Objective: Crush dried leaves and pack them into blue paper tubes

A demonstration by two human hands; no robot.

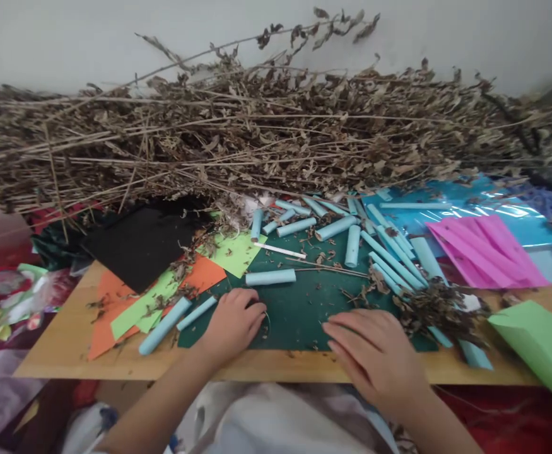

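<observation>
Green mat [299,302] under two hands [232,325]

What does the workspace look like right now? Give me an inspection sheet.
Surface: wooden board with a dark green mat on it.
Job's things: light blue paper rolls scattered across the mat.
Clutter: dried branches piled behind; orange and green paper sheets; pink sheets; leaf crumbs.
Grippers: left hand curled, resting on the mat; right hand flat on the mat.
Cables: nothing seen.
Surroundings: pale wall behind.
</observation>
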